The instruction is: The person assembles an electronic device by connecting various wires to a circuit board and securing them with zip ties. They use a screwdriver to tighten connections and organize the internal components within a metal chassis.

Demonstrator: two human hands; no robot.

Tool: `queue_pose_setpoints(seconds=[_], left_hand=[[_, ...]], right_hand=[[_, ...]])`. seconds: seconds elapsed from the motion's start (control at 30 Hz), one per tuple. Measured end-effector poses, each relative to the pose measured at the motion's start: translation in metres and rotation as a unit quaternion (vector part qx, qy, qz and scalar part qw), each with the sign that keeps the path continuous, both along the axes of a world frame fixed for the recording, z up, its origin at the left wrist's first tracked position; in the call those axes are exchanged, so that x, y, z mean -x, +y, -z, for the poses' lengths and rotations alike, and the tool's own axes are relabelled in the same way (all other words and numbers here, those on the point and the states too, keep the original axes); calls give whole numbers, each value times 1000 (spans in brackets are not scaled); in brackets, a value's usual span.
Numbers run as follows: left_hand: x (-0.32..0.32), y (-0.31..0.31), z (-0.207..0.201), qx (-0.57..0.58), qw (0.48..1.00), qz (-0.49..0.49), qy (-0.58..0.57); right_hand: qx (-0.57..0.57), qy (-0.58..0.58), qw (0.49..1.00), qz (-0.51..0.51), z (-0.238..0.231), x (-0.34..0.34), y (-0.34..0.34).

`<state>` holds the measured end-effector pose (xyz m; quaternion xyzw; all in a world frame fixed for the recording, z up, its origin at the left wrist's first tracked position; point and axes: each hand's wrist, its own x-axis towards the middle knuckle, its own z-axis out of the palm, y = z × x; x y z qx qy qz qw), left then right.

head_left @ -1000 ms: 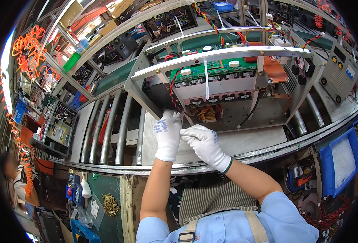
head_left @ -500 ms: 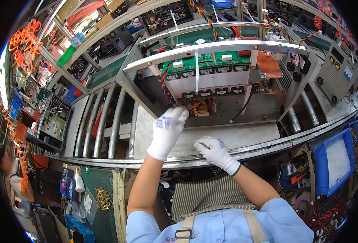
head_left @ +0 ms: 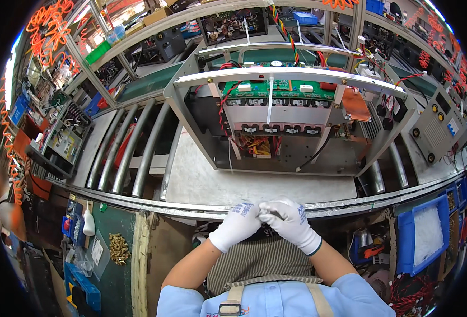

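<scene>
In white gloves, my left hand (head_left: 240,224) and my right hand (head_left: 287,221) meet in front of the bench's near edge. Both sets of fingers are closed and pressed together at the tips; whatever they pinch is too small to make out. Beyond them stands an open metal chassis (head_left: 191,113), its green circuit board (head_left: 276,91) along the top. A white cable tie (head_left: 270,100) hangs from the chassis's front rail. At the lower left of the chassis, by yellow and red wires (head_left: 257,145), dangles a thin white strip (head_left: 230,159).
Metal rollers (head_left: 148,150) lie left of the chassis. A grey front panel (head_left: 437,127) leans at the right. Below it sits a blue bin (head_left: 421,238) of white pieces. Brass fittings (head_left: 119,249) are heaped at lower left, near a white bottle (head_left: 89,219). Another person (head_left: 12,211) is blurred at far left.
My left hand has drawn back from the chassis's lower left toward me, uncovering the thin white strip there. My right hand has moved nearer to me, and the two hands now meet.
</scene>
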<state>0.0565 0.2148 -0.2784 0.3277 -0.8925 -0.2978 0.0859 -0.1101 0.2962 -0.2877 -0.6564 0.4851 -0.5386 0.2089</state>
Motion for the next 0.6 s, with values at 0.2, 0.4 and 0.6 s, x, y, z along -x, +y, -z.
queue_pose_setpoints(seconds=[0.2, 0.4, 0.6], left_hand=[[-3, 17, -23, -442, 894, 49, 47], [-8, 15, -11, -483, 870, -1, 96], [-42, -17, 13, -17, 951, -85, 298]], right_hand=[[-215, -141, 949, -183, -22, 21, 13], [-220, -215, 938, -161, -7, 11, 9], [-199, -340, 919, 3, -13, 33, 3]])
